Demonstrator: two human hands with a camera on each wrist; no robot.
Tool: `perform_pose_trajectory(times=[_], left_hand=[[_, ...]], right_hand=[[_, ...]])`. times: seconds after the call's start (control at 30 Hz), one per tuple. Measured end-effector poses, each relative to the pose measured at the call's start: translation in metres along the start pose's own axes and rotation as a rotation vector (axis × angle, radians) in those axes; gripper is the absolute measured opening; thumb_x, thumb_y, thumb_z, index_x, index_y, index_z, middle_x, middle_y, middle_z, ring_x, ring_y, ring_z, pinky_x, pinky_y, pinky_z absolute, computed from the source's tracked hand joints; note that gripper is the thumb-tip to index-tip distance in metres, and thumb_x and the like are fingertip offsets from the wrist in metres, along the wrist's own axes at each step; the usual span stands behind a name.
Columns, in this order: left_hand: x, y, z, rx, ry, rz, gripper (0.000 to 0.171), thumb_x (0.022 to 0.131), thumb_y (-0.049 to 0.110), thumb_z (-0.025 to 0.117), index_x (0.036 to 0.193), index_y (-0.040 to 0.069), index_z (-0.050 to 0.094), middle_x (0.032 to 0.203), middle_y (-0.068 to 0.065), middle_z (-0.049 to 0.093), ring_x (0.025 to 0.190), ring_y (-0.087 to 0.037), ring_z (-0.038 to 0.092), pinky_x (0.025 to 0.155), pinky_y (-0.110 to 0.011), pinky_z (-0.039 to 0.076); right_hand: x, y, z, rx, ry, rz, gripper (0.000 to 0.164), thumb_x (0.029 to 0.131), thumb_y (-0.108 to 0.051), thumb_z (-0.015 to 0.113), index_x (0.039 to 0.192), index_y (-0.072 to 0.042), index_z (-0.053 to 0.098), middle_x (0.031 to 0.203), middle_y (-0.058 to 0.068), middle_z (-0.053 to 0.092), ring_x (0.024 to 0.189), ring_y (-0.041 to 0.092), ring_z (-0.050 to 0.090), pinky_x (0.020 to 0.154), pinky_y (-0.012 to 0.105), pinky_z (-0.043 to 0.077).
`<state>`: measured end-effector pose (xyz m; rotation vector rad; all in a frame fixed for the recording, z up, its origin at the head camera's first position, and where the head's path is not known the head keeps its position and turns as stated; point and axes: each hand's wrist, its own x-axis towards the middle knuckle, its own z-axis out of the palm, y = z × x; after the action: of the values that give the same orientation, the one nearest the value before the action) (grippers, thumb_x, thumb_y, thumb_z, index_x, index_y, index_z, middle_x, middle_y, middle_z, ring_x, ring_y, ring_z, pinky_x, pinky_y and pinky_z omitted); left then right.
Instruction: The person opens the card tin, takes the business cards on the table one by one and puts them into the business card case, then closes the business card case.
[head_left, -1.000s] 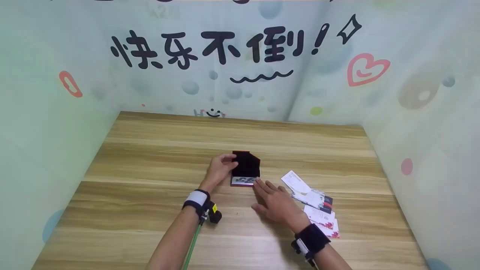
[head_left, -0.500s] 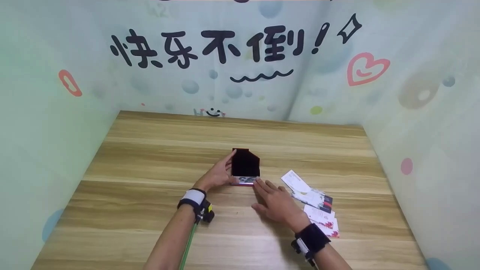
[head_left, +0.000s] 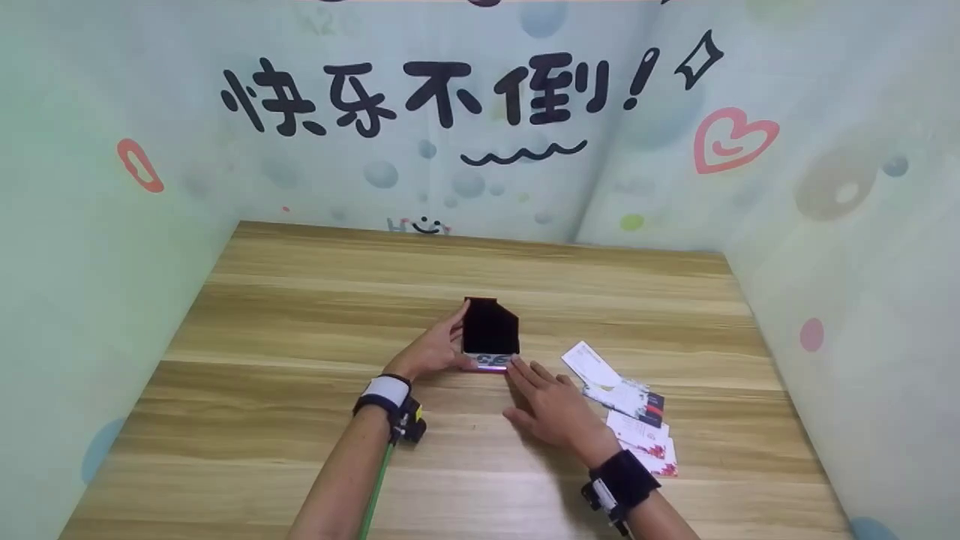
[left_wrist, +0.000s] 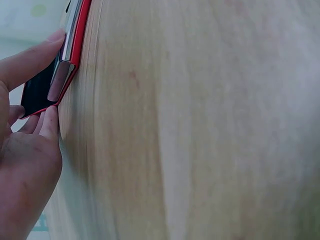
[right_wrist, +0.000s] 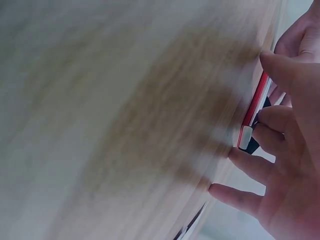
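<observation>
A red-edged business card case (head_left: 491,328) lies unfolded on the wooden table, its black-lined flap pointing away from me. Its shiny metal compartment faces me, with dark figures on the surface. My left hand (head_left: 433,351) holds the case at its left side: the thumb lies on the metal compartment and the fingers touch the flap's edge, as the left wrist view shows the hand (left_wrist: 30,155) too. Fingertips of my right hand (head_left: 556,405) rest at the compartment's right end, the fingers mostly straight. In the right wrist view some of those fingertips touch the tabletop.
Several printed business cards (head_left: 626,397) lie loosely spread and overlapping to the right of my right hand. The wooden table (head_left: 322,300) is bordered by pale printed sheets (head_left: 427,187) at the back and both sides.
My left hand has shifted from the flap's upper left edge to hold the case's left side, thumb now on the metal compartment. My right hand has stayed in place.
</observation>
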<state>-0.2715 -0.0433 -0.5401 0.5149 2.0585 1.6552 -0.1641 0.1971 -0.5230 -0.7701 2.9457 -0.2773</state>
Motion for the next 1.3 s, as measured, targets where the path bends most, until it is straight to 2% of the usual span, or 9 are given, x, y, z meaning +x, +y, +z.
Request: perform_pose_trajectory(times=[0.2, 0.5, 0.7, 1.0, 1.1, 1.3], left_hand=[[0.002, 0.001, 0.0, 0.001, 0.0, 0.002, 0.116, 0.076, -0.012, 0.077, 0.162, 0.011, 0.002, 0.169, -0.017, 0.005, 0.153, -0.035, 0.023, 0.124, -0.041, 0.03], [0.002, 0.001, 0.0, -0.009, -0.007, -0.006, 0.116, 0.076, -0.013, 0.076, 0.162, 0.013, 0.002, 0.17, -0.016, 0.002, 0.154, -0.034, 0.021, 0.125, -0.04, 0.03], [0.002, 0.0, -0.001, -0.037, -0.008, -0.017, 0.116, 0.077, -0.013, 0.075, 0.162, 0.014, 0.002, 0.17, -0.014, 0.001, 0.155, -0.033, 0.018, 0.126, -0.04, 0.027], [0.0, 0.002, 0.0, 0.02, -0.01, -0.003, 0.115, 0.077, -0.01, 0.076, 0.162, 0.011, 0.002, 0.169, -0.017, -0.001, 0.154, -0.035, 0.021, 0.125, -0.04, 0.029], [-0.001, 0.001, 0.0, 0.03, -0.014, 0.007, 0.114, 0.078, -0.008, 0.077, 0.162, 0.01, 0.002, 0.169, -0.018, 0.0, 0.154, -0.035, 0.021, 0.126, -0.04, 0.028], [-0.001, 0.001, 0.0, 0.04, 0.002, -0.014, 0.115, 0.078, -0.007, 0.078, 0.162, 0.014, 0.003, 0.17, -0.015, 0.001, 0.154, -0.033, 0.022, 0.125, -0.038, 0.029]], right_hand=[[0.0, 0.0, -0.004, -0.006, 0.02, -0.008, 0.069, 0.099, -0.049, 0.054, 0.154, -0.01, 0.039, 0.163, 0.008, 0.036, 0.143, 0.037, 0.044, 0.109, 0.064, 0.043], [0.001, 0.003, -0.013, -0.012, 0.089, 0.031, 0.077, 0.096, -0.054, 0.057, 0.155, -0.008, 0.036, 0.165, 0.008, 0.031, 0.148, 0.039, 0.035, 0.118, 0.062, 0.036], [0.0, 0.01, -0.017, -0.033, 0.16, 0.055, 0.074, 0.094, -0.049, 0.062, 0.152, -0.008, 0.042, 0.161, 0.011, 0.039, 0.146, 0.036, 0.04, 0.113, 0.062, 0.04], [-0.006, 0.029, -0.018, -0.034, 0.198, 0.12, 0.077, 0.088, -0.044, 0.072, 0.149, -0.006, 0.045, 0.157, 0.018, 0.043, 0.142, 0.041, 0.044, 0.112, 0.063, 0.042], [-0.009, 0.036, -0.018, -0.078, 0.235, 0.124, 0.077, 0.086, -0.044, 0.074, 0.146, -0.003, 0.048, 0.153, 0.02, 0.047, 0.137, 0.042, 0.049, 0.107, 0.062, 0.047], [-0.014, 0.05, -0.014, -0.14, 0.295, 0.138, 0.078, 0.082, -0.044, 0.078, 0.141, 0.0, 0.053, 0.145, 0.021, 0.055, 0.128, 0.041, 0.056, 0.096, 0.06, 0.054]])
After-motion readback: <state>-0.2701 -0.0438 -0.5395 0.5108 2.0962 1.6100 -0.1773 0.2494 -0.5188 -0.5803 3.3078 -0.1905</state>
